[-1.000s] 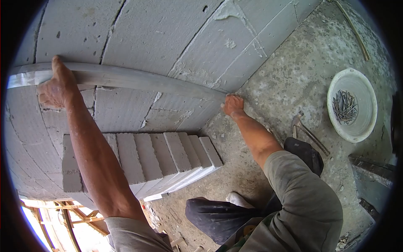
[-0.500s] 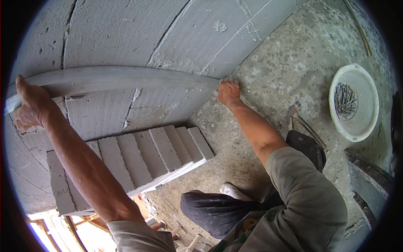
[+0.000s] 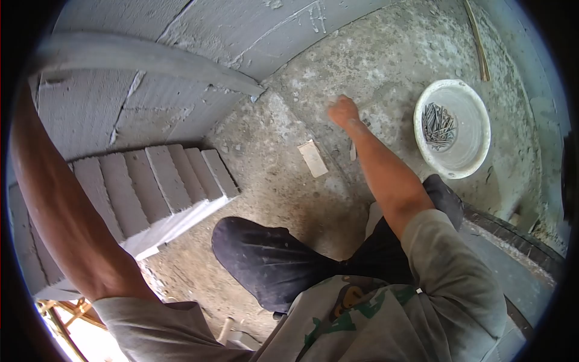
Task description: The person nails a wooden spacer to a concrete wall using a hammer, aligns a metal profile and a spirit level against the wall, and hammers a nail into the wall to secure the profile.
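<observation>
At the upper left my left arm [image 3: 57,187] reaches up to the near end of a long grey metal straightedge [image 3: 163,57]. My left hand itself is lost in the dark rim of the view, at the end of the bar that it holds. The straightedge slants across the block wall, blurred, and its far end lies by the foot of the wall. My right hand [image 3: 344,111] is over the concrete floor, apart from the bar. Its fingers are curled in, and nothing shows in them. Under my right forearm, part of a metal tool [image 3: 353,151] shows on the floor.
Grey blocks [image 3: 129,187] stand in a row at left, below the block wall [image 3: 102,99]. A white tub [image 3: 476,145] with nails [image 3: 438,127] is at right. A small pale block piece [image 3: 312,158] lies on the floor. A thin strip [image 3: 477,42] lies at the upper right.
My right hand has let go of the straightedge's far end and moved away from the wall. The view has turned rightward, and my left hand has passed into the dark rim.
</observation>
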The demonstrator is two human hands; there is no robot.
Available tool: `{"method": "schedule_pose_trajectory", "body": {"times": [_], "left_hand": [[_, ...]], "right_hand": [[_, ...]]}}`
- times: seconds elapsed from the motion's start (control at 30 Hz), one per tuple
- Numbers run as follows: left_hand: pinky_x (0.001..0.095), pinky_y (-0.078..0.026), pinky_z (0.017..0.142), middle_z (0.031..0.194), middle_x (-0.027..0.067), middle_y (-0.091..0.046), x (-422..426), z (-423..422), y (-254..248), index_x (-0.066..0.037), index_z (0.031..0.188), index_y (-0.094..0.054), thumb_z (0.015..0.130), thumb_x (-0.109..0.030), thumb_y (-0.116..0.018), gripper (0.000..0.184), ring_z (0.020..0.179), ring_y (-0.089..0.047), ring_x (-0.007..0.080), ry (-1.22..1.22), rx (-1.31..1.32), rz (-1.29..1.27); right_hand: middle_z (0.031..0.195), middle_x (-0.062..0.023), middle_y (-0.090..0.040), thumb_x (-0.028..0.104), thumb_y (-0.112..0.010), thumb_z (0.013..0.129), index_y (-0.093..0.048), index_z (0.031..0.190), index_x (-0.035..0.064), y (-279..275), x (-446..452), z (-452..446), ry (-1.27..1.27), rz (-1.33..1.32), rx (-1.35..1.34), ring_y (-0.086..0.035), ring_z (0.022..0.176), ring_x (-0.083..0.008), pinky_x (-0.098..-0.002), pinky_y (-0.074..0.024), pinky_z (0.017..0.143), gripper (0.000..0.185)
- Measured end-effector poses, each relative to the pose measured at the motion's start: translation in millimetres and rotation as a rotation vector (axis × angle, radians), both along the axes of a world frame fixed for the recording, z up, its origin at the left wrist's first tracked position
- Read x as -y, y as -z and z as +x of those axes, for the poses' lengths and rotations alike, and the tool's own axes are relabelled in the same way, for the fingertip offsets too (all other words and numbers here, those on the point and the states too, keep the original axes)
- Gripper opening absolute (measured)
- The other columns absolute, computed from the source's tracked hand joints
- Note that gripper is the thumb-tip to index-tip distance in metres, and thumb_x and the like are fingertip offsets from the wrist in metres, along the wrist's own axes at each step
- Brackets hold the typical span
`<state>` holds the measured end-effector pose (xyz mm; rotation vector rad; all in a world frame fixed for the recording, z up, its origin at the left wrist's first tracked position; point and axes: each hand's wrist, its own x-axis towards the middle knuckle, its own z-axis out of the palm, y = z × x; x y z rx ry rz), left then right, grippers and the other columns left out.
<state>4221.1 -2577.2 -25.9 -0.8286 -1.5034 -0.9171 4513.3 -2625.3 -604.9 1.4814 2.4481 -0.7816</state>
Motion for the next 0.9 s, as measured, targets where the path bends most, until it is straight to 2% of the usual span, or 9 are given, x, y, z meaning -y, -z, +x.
{"method": "schedule_pose_trajectory", "body": {"times": [0.03, 0.13, 0.23, 0.33, 0.37, 0.47, 0.6, 0.73, 0.9], "left_hand": [[0.0568, -0.039, 0.098, 0.12, 0.0385, -0.039, -1, -2, 2, 0.026, 0.107, -0.045, 0.084, -0.044, -0.054, 0.074, 0.113, -0.045, 0.0489, -0.038, 0.006, 0.0], [0.0566, -0.038, 0.099, 0.12, 0.0386, -0.04, 3, 4, 0, 0.025, 0.112, -0.041, 0.084, -0.043, -0.055, 0.075, 0.115, -0.043, 0.0492, -0.072, 0.016, -0.031], [0.0501, -0.037, 0.099, 0.12, 0.0367, -0.044, 10, -10, -10, 0.023, 0.115, -0.045, 0.078, -0.056, -0.056, 0.088, 0.116, -0.045, 0.0425, -0.078, 0.028, -0.112], [0.0408, -0.035, 0.098, 0.119, 0.0333, -0.052, -9, -132, -56, 0.019, 0.115, -0.052, 0.068, -0.077, -0.057, 0.107, 0.115, -0.049, 0.0329, -0.434, -0.1, -0.414], [0.0411, -0.036, 0.098, 0.118, 0.0332, -0.052, -7, -121, -47, 0.02, 0.115, -0.051, 0.069, -0.076, -0.058, 0.107, 0.114, -0.05, 0.0328, -0.366, -0.087, -0.324], [0.0443, -0.037, 0.098, 0.118, 0.0345, -0.05, 2, -68, -28, 0.021, 0.116, -0.048, 0.072, -0.068, -0.06, 0.101, 0.113, -0.051, 0.0355, -0.196, -0.029, -0.155], [0.054, -0.038, 0.098, 0.121, 0.0407, -0.042, 18, 30, 1, 0.023, 0.12, -0.039, 0.082, -0.046, -0.058, 0.081, 0.116, -0.046, 0.0467, -0.113, 0.131, -0.196], [0.0489, -0.041, 0.095, 0.11, 0.0346, -0.049, 17, -6, 4, 0.022, 0.112, -0.045, 0.077, -0.051, -0.064, 0.083, 0.108, -0.05, 0.0409, -0.123, 0.101, -0.072], [0.0423, -0.045, 0.089, 0.106, 0.0314, -0.057, 7, -10, 10, 0.023, 0.106, -0.053, 0.07, -0.062, -0.07, 0.094, 0.1, -0.058, 0.0337, 0.088, 0.097, -0.004]], "right_hand": [[0.11, -0.0198, -0.064, 0.03, -0.058, 0.084, -0.065, 0.105, 0.0013, -9, 4, 13, -0.245, 0.041, 0.154, -0.058, 0.11, -0.0341, -0.0415, -0.0493, 0.089, 0.036], [0.116, -0.0206, -0.06, 0.037, -0.06, 0.086, -0.062, 0.111, 0.0015, -33, 51, 11, 0.58, -0.245, -0.151, -0.056, 0.114, -0.0324, -0.0423, -0.0489, 0.09, 0.043], [0.126, -0.0199, -0.052, 0.037, -0.062, 0.085, -0.059, 0.113, 0.0015, -49, 103, -22, 0.349, -0.214, -0.075, -0.056, 0.113, -0.033, -0.0436, -0.0509, 0.088, 0.046], [0.131, -0.0217, -0.048, 0.04, -0.065, 0.083, -0.052, 0.121, -0.0024, -10, 138, -56, 0.252, -0.116, -0.117, -0.052, 0.119, -0.0354, -0.0417, -0.0488, 0.092, 0.058], [0.133, -0.0229, -0.047, 0.042, -0.066, 0.082, -0.049, 0.125, -0.0044, -2, 141, -64, 0.251, -0.081, -0.136, -0.05, 0.121, -0.0365, -0.0409, -0.0473, 0.095, 0.066], [0.133, -0.0205, -0.045, 0.026, -0.061, 0.087, -0.052, 0.122, -0.002, -18, 122, -59, 0.284, -0.193, -0.1, -0.052, 0.119, -0.0329, -0.0385, -0.0523, 0.089, 0.045], [0.13, -0.0228, -0.048, 0.03, -0.071, 0.079, -0.044, 0.127, -0.0042, -24, 89, -45, 0.437, -0.251, -0.132, -0.054, 0.117, -0.033, -0.0394, -0.0505, 0.091, 0.065], [0.124, -0.0237, -0.054, 0.036, -0.083, 0.067, -0.037, 0.131, -0.004, -49, 34, -33, 0.653, -0.343, -0.449, -0.056, 0.114, -0.0334, -0.0409, -0.0475, 0.094, 0.088], [0.108, -0.0184, -0.062, 0.028, -0.085, 0.066, -0.042, 0.122, -0.0032, -40, -6, -49, 0.877, -0.487, -0.987, -0.063, 0.1, -0.0319, -0.0382, -0.0502, 0.087, 0.077]]}}
